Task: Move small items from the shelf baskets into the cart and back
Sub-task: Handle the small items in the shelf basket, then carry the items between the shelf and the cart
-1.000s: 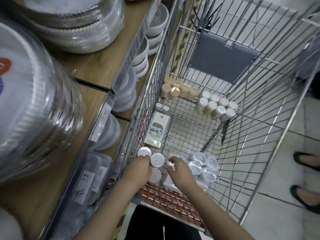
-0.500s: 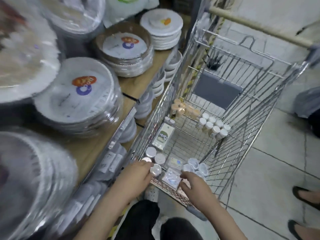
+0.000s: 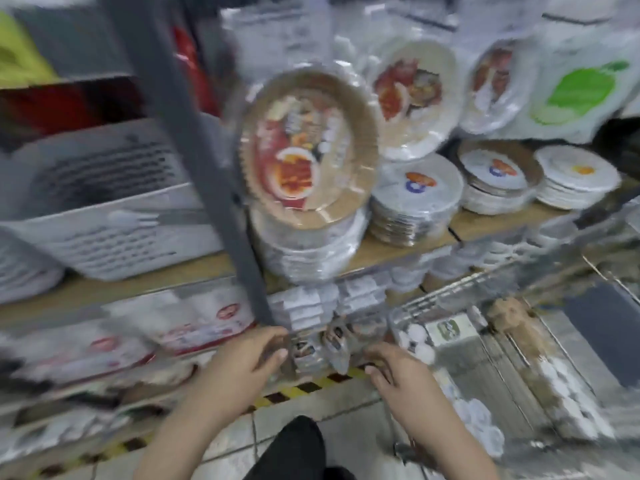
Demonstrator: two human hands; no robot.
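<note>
— Both hands have left the cart (image 3: 502,344) since half a second ago? 
— Yes. They now reach toward small packets (image 3: 322,348) at the low shelf front, and the view has swung up onto the shelves. 
— Grips? 
— The left hand (image 3: 242,365) has fingers curled, the right hand (image 3: 398,372) too; blur hides whether either pinches a packet. 
— Room? 
— A grey upright post (image 3: 207,188) slants just above the left hand; the cart's wire edge sits just right of the right hand. 
— Around? 
— Wrapped plate stacks (image 3: 415,199) above, striped floor tape (image 3: 304,388) below.
</note>
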